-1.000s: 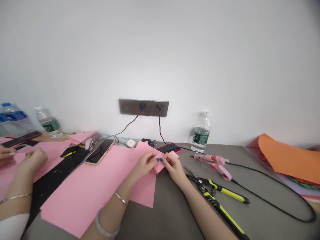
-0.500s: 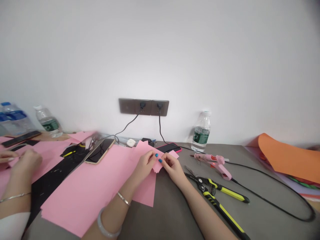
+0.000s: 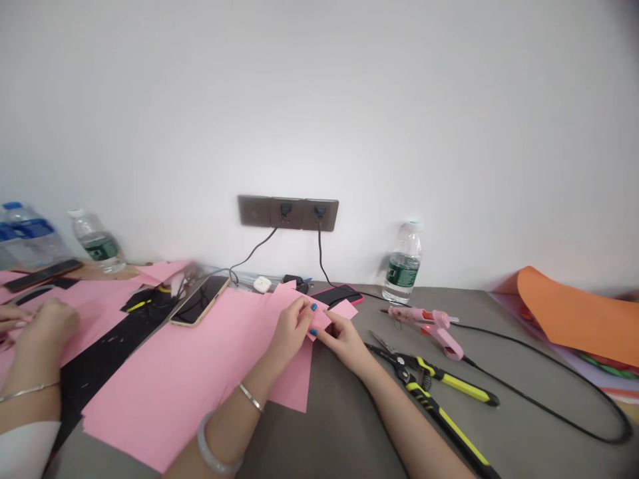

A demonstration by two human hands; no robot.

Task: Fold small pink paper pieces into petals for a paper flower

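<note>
Your left fingers [image 3: 303,311] and right fingers [image 3: 332,332] close on the small pink paper piece [image 3: 319,320], pinching it between them.

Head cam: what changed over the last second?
The left hand and right hand have parted slightly, still pinching the small pink paper, which now shows more between them. The co-worker's hand moved left. The pink glue gun and yellow-handled snips stayed put.
</note>
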